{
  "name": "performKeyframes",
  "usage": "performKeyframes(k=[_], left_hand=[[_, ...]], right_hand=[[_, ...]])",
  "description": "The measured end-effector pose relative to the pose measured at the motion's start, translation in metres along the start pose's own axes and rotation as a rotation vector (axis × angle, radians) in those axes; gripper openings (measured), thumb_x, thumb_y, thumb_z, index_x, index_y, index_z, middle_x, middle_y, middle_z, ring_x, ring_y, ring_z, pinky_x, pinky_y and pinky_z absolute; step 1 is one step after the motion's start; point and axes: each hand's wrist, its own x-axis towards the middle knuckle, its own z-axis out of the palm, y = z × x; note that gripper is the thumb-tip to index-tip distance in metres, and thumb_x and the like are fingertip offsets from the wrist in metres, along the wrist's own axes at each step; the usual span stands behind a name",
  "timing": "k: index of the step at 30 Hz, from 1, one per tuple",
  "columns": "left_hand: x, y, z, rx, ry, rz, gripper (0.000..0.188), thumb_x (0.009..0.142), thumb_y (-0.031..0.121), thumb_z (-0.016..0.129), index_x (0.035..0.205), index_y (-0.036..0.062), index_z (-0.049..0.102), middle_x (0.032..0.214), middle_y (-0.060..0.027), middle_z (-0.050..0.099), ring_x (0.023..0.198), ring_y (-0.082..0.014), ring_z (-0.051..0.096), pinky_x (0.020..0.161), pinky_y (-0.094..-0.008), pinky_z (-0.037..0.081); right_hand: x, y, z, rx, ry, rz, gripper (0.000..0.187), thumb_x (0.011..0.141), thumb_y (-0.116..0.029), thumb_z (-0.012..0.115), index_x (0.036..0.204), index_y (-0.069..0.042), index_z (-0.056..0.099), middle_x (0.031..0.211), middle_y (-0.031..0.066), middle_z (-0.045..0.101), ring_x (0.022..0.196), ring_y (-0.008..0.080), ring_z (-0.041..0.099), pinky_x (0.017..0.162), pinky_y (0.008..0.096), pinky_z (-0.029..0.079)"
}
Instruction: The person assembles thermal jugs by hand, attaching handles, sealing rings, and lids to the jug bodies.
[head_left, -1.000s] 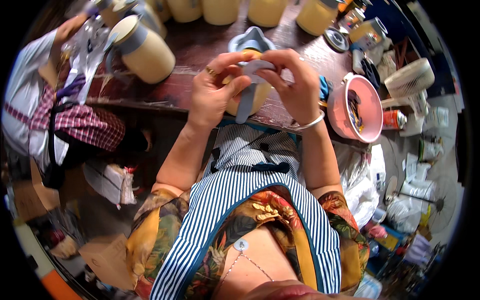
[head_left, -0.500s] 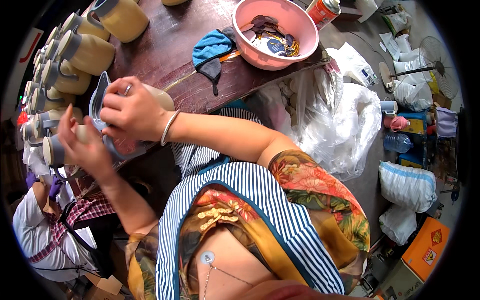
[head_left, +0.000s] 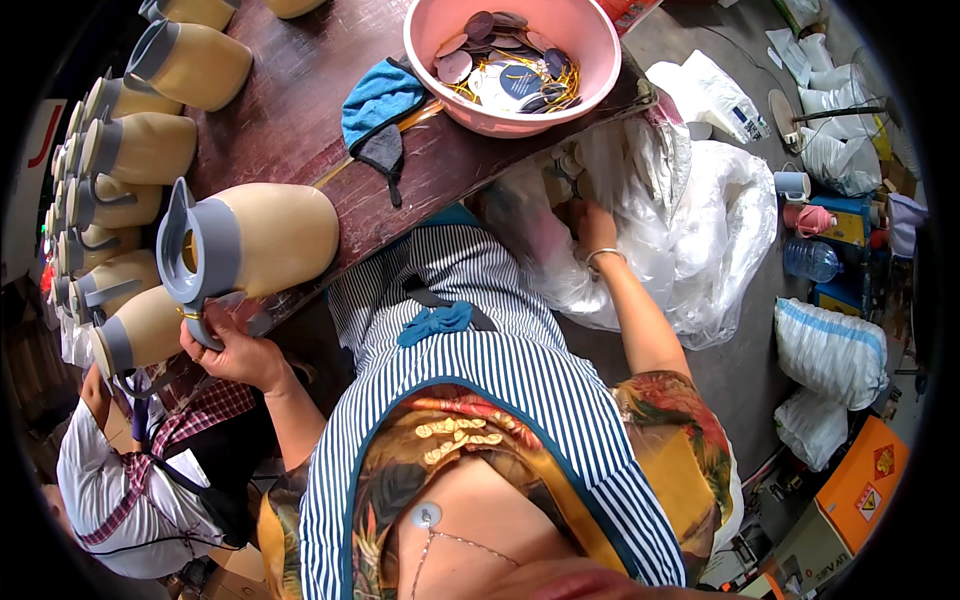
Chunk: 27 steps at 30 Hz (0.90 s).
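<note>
My left hand [head_left: 238,352] is closed round the grey handle of a cream jug [head_left: 285,235] with a grey collar and spout. The jug leans on its side over the table's edge, its open mouth facing left. A gold string is looped at the handle, by my fingers. Off to the right, my right hand [head_left: 597,228] reaches into a clear plastic bag [head_left: 712,215] below the table edge. Its fingertips are hidden among the bag's contents, which I cannot make out well. Another cream jug [head_left: 150,325] stands just beyond my left hand.
Rows of similar jugs [head_left: 150,148] fill the table's left side. A pink basin [head_left: 500,122] holds round dark tags with gold strings. Beside it lies a blue and grey cloth [head_left: 380,115]. A person in a white sleeve [head_left: 100,480] sits at the lower left.
My right hand has left the jug and moved right into the plastic bag. My left hand now grips the jug's handle, and the gold string shows there.
</note>
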Motion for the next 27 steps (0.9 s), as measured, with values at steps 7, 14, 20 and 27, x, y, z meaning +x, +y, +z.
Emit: performKeyframes(k=[7, 14, 20, 27], left_hand=[[-0.013, 0.021, 0.018, -0.137, -0.11, -0.022, 0.017, 0.093, 0.006, 0.066, 0.107, 0.0063, 0.056, 0.094, -0.0044, 0.06, 0.076, -0.0107, 0.058, 0.062, -0.0242, 0.052], [-0.007, 0.037, 0.02, 0.061, -0.161, 0.168, 0.026, 0.08, 0.007, 0.08, 0.096, 0.0039, 0.06, 0.087, -0.0019, 0.064, 0.077, -0.0092, 0.058, 0.069, -0.0248, 0.048], [-0.009, 0.091, 0.023, 0.048, -0.46, 0.422, 0.03, 0.071, 0.008, 0.084, 0.093, 0.0048, 0.064, 0.074, -0.0083, 0.063, 0.064, -0.0204, 0.063, 0.059, -0.0286, 0.05], [0.002, 0.106, 0.014, -0.015, -0.54, 0.368, 0.028, 0.069, 0.012, 0.085, 0.09, 0.0054, 0.067, 0.074, -0.0101, 0.065, 0.064, -0.0251, 0.066, 0.056, -0.0326, 0.051]], right_hand=[[0.046, 0.037, 0.026, -0.24, -0.389, 0.065, 0.054, 0.088, -0.047, 0.063, 0.122, -0.005, 0.065, 0.128, 0.013, 0.063, 0.117, 0.0218, 0.062, 0.096, 0.0366, 0.05], [-0.025, -0.056, -0.123, -0.006, 0.565, -0.621, 0.047, 0.079, -0.018, 0.076, 0.121, -0.007, 0.059, 0.115, 0.0151, 0.056, 0.103, 0.0346, 0.057, 0.089, 0.0423, 0.048], [-0.111, -0.262, -0.258, 0.974, 0.043, -1.018, 0.045, 0.099, -0.021, 0.047, 0.138, 0.001, 0.046, 0.128, 0.0168, 0.058, 0.115, 0.0268, 0.059, 0.097, 0.0382, 0.048], [-0.09, -0.343, -0.265, 0.311, 0.092, -1.639, 0.093, 0.077, -0.072, 0.056, 0.138, -0.002, 0.051, 0.141, 0.0278, 0.043, 0.121, 0.0432, 0.05, 0.094, 0.0465, 0.047]])
